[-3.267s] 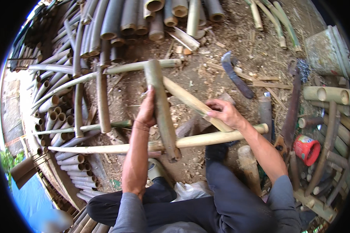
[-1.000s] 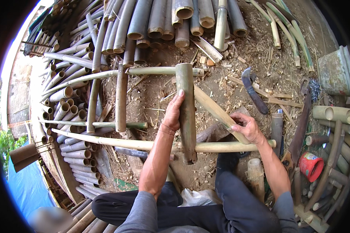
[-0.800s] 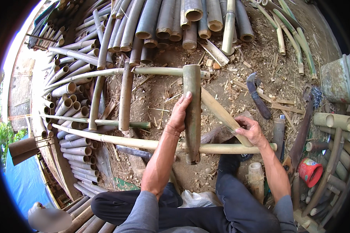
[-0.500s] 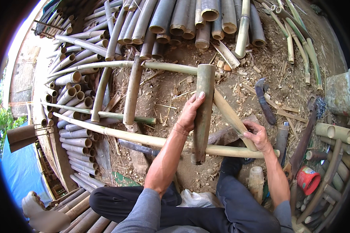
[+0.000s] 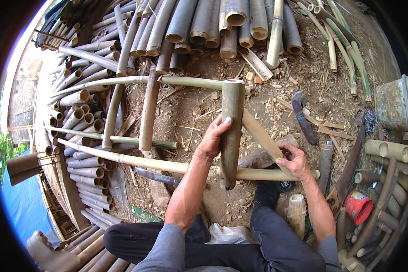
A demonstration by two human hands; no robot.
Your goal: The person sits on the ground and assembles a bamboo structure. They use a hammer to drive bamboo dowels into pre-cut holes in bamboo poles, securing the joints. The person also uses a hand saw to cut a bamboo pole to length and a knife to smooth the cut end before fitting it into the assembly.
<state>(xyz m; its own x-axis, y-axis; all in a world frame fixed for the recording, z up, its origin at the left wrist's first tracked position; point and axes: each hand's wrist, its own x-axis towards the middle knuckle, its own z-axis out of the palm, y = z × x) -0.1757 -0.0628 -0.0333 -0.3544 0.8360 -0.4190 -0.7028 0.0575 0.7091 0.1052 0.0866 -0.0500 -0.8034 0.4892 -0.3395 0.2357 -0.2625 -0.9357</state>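
Note:
My left hand (image 5: 215, 138) is closed round the side of a thick, short bamboo post (image 5: 232, 131), thumb on its near face. The post stands across the right part of a bamboo frame, over a long pale pole (image 5: 167, 167) that runs to the left. In my right hand (image 5: 294, 159) is the lower end of a flat, pale bamboo slat (image 5: 264, 133), pinched between thumb and fingers. The slat slants up to the left, and its upper end meets the post's right side; whether it enters the post is hidden. Another crosspiece (image 5: 149, 113) joins the frame's poles further left.
Bamboo stacks (image 5: 204, 22) fill the back and left. A curved-blade knife (image 5: 303, 117) lies on the chip-strewn ground, and a handsaw (image 5: 349, 167) leans right of my right arm. Nearby are a red can (image 5: 358, 207), a bucket (image 5: 394, 103) and an upright bamboo stub (image 5: 297, 211).
The whole scene has shifted slightly left in view. Both hands keep their hold on the post and slat; the slat's angle looks nearly the same.

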